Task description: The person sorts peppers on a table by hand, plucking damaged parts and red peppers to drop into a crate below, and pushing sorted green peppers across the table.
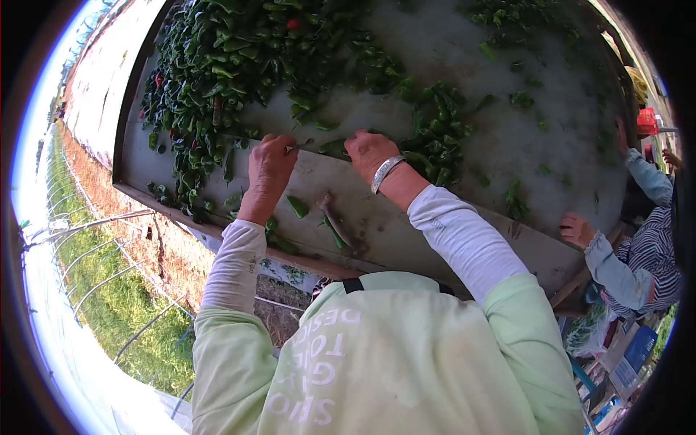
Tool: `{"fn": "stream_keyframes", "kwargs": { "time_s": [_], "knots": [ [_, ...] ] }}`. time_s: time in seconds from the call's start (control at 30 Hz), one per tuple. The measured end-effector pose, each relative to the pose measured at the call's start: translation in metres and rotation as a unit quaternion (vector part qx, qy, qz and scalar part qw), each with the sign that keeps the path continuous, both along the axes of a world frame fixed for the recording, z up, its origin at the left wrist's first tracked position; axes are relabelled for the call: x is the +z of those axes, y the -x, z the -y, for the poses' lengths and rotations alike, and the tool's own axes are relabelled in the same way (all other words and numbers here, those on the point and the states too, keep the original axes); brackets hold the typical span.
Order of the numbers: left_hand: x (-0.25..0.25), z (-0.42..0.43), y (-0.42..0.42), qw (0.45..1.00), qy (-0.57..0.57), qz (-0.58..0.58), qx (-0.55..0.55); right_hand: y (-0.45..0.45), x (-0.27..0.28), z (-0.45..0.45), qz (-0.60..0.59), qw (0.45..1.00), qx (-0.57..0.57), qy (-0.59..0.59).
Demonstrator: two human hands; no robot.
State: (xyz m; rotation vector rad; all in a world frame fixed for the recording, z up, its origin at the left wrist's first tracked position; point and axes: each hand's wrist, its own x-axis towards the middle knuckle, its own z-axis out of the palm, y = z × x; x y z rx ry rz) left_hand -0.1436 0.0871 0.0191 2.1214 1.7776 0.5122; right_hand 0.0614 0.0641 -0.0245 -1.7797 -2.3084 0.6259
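Observation:
My left hand (272, 165) is closed in a pinch above the table, with a small dark bit at its fingertips that is too small to name. To its right, my right hand (371, 156), with a silver bracelet on the wrist, has its fingers curled at the end of a green pepper (333, 146). The fingertips partly hide that pepper. A big heap of green peppers (225, 65), with a few red ones, covers the table's far left. A smaller pile of green peppers (437, 138) lies just right of my right hand.
Near my body, loose peppers (297, 206) and a brownish curved piece (337, 221) lie on the grey tabletop (413, 239). Raised edges border the table. At the right, a co-worker's hand (577, 230) rests on the table. Scattered peppers (516, 199) lie between us.

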Motion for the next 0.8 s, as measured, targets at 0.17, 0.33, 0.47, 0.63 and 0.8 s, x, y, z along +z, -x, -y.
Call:
{"fn": "stream_keyframes", "kwargs": {
  "time_s": [0.17,0.33,0.47,0.63,0.8],
  "knots": [
    [-0.033,-0.037,-0.022,0.982,0.07,-0.176,-0.027,-0.035,-0.002,0.019,-0.276,0.961,-0.032,0.002],
    [-0.031,-0.041,-0.027,0.978,0.13,-0.161,-0.033,-0.071,0.0,0.086,-0.669,0.648,-0.196,0.308],
    [-0.028,-0.038,-0.018,0.993,0.104,-0.06,-0.018,-0.08,-0.01,0.114,-0.727,0.528,-0.205,0.387],
    [-0.003,-0.018,0.036,0.94,0.163,0.263,0.147,-0.117,-0.005,0.102,-0.754,0.519,-0.239,0.325],
    [0.014,0.034,0.16,0.907,0.077,0.303,0.282,-0.193,-0.016,0.072,-0.775,0.506,-0.3,0.23]
  ]
}}
